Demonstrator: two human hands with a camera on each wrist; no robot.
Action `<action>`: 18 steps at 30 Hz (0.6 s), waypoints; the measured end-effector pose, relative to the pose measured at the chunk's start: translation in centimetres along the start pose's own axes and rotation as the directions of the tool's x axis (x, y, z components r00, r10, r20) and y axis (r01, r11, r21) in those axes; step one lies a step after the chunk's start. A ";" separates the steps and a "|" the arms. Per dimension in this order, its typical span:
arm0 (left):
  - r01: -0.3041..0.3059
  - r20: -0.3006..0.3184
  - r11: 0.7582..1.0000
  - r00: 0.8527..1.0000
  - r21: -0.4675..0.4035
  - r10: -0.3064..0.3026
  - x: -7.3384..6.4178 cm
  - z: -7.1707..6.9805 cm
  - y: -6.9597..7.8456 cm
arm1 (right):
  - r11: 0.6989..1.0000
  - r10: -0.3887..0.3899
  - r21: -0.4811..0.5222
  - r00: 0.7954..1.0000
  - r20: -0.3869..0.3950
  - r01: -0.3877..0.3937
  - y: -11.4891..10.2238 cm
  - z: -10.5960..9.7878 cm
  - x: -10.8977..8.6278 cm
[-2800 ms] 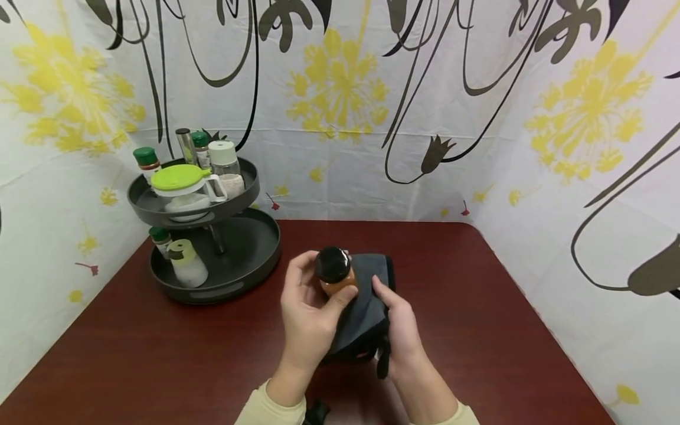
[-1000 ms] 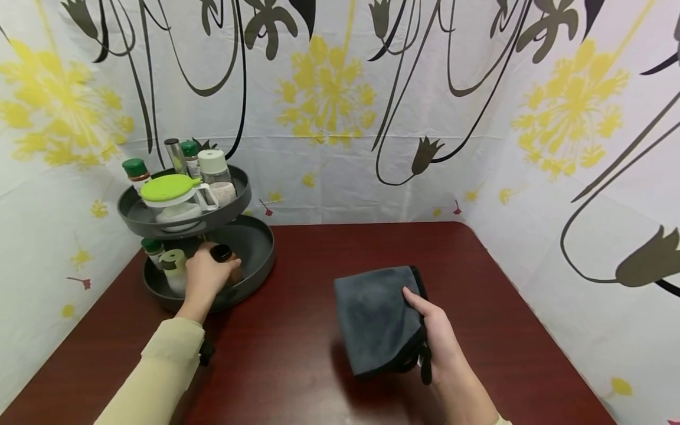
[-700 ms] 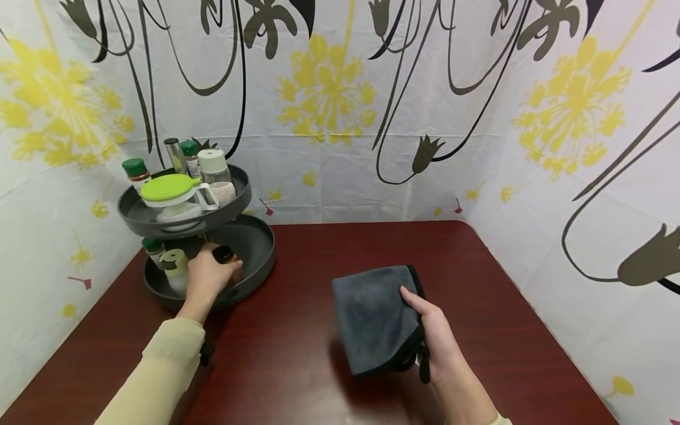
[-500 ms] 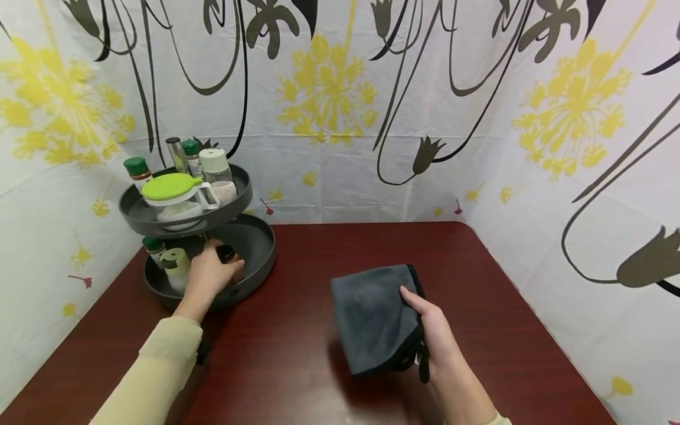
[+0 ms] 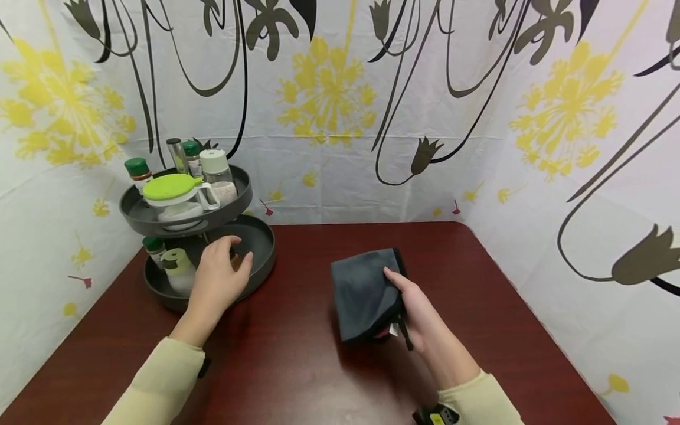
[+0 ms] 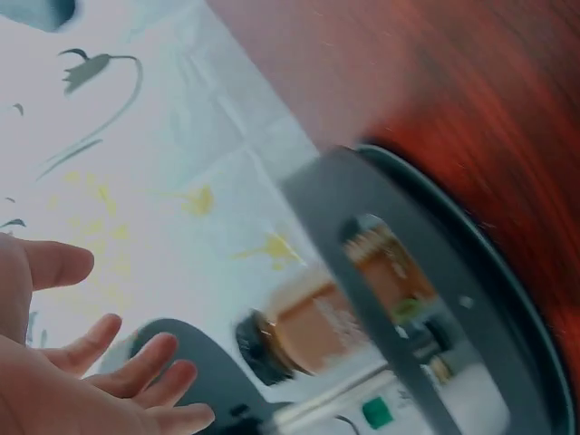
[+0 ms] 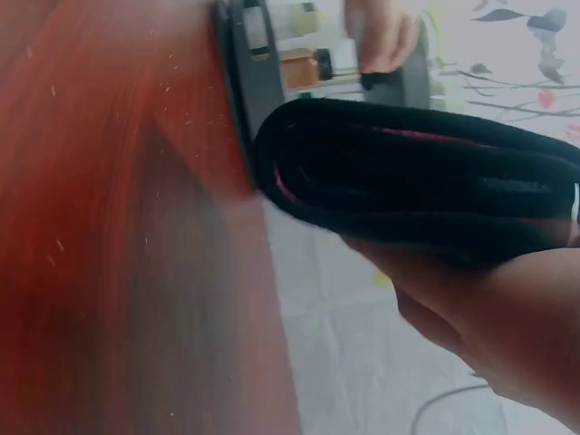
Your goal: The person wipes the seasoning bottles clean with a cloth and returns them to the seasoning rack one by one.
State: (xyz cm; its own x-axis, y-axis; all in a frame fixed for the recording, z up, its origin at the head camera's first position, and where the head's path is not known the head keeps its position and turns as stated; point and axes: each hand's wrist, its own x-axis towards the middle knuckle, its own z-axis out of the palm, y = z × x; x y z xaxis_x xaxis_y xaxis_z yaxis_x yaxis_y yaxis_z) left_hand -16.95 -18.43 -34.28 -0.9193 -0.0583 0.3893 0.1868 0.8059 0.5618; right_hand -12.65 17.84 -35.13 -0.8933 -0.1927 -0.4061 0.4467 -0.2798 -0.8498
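Observation:
Fingers spread and curved, my left hand [image 5: 216,283] hovers at the lower tray [image 5: 262,254] of a dark two-tier turntable rack. In the left wrist view a spice bottle [image 6: 317,326] with brown contents and a black cap stands on that tray, apart from my left hand [image 6: 91,385]. The head view shows only a sliver of this bottle behind the fingers. My right hand [image 5: 425,316] grips a folded grey cloth [image 5: 365,295] with black edging, thumb on top, raised over the table. In the right wrist view the cloth's folded edge [image 7: 408,172] fills the middle.
Beside the left hand on the lower tray are a pale-capped shaker [image 5: 179,271] and a green-capped bottle [image 5: 154,248]. The upper tray [image 5: 239,206] carries a lime-lidded jar [image 5: 177,200] and several other seasoning bottles. Patterned fabric walls [image 5: 340,177] border the red-brown table [image 5: 297,366].
The left hand carried the spice bottle from beside the cloth to the lower tray, then let go and drew slightly back. The right hand with the cloth first shifted right, then moved slightly up and left.

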 end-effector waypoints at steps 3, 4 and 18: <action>-0.042 -0.012 0.999 0.999 -0.011 0.041 -0.6 0.2 1.0 | 0.996 0.041 0.081 0.998 0.056 -0.045 -0.5 0.2 1.9; -0.059 -0.014 0.998 0.998 -0.015 0.059 -0.7 0.4 1.3 | 0.994 0.051 0.092 0.996 0.069 -0.057 -0.6 0.3 2.5; -0.184 0.023 0.982 0.982 -0.035 0.185 -1.5 3.3 2.8 | 0.969 0.150 -0.213 0.984 0.094 -0.127 0.2 -1.8 6.4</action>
State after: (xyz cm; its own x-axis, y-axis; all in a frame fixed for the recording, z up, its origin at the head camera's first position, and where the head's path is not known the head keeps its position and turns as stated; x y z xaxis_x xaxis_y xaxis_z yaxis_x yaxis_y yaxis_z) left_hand -16.15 -14.12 -35.73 -0.8764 0.1051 0.4699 0.3648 0.7819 0.5056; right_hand -18.40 18.24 -38.52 -0.8077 -0.3202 -0.4951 0.5352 -0.0458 -0.8435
